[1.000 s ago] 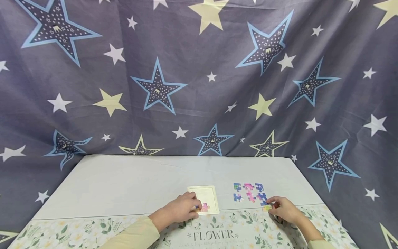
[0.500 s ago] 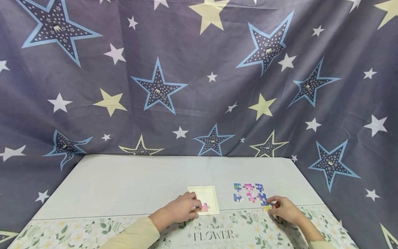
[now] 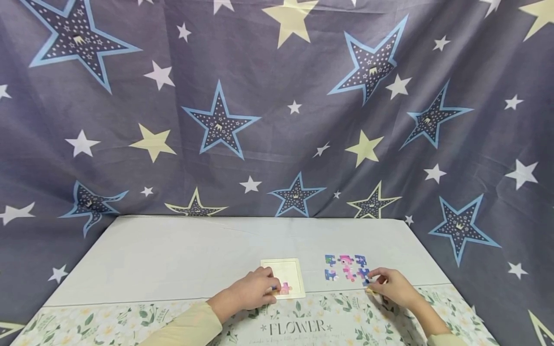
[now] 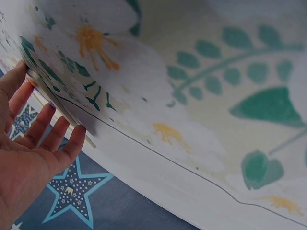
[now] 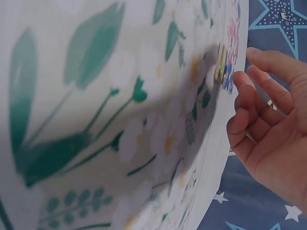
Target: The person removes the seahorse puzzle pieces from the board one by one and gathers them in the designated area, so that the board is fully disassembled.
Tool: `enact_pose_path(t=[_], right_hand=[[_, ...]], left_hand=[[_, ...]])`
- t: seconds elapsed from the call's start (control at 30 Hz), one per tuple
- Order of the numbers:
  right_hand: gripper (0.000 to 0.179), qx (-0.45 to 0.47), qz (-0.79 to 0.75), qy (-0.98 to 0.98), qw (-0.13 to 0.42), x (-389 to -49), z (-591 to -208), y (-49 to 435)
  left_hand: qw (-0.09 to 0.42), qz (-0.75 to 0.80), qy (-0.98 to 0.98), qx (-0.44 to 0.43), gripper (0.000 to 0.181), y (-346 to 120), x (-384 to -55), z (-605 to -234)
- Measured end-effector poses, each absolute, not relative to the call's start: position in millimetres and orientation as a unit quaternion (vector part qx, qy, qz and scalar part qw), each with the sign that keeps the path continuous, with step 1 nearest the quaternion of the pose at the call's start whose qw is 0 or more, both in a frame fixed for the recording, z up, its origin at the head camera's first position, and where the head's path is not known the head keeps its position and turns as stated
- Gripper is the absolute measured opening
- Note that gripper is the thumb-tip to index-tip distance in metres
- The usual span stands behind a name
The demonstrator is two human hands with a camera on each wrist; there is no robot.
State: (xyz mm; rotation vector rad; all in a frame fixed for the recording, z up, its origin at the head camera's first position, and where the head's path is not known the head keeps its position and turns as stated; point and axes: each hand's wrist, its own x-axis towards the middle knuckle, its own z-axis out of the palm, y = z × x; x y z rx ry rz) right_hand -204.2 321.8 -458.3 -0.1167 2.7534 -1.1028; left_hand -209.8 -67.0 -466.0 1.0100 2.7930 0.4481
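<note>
In the head view, my left hand [image 3: 255,288] holds the near left corner of a cream puzzle tray [image 3: 287,266]. A pink jigsaw piece [image 3: 285,288] lies in the tray beside its fingertips, and a blue one is partly covered by them. The left wrist view has the thumb at the tray's edge [image 4: 57,98] and the other fingers spread over it. My right hand [image 3: 396,288] is at the loose jigsaw pieces, bent fingers close to a blue piece [image 3: 362,274]. A yellow piece [image 5: 220,63] stands tilted near its fingertips, with a small gap between in the right wrist view.
Several loose pink and blue jigsaw pieces [image 3: 346,260] lie right of the tray in rough rows. The white table [image 3: 186,254] has a floral printed cloth [image 3: 303,312] along its front. Behind it hangs a dark curtain [image 3: 259,168] with stars.
My right hand has shifted slightly left and up over the blue and yellow pieces, and the yellow piece shows less of its face. The left hand and tray stay still.
</note>
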Motion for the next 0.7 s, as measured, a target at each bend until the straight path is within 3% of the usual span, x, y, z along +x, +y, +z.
enact_pose_path(t=[0.7], right_hand=[[0.032, -0.116, -0.4, 0.907, 0.059, -216, -460, 277]], left_hand=[[0.072, 0.15, 0.929, 0.33, 0.024, -67, -209, -466]])
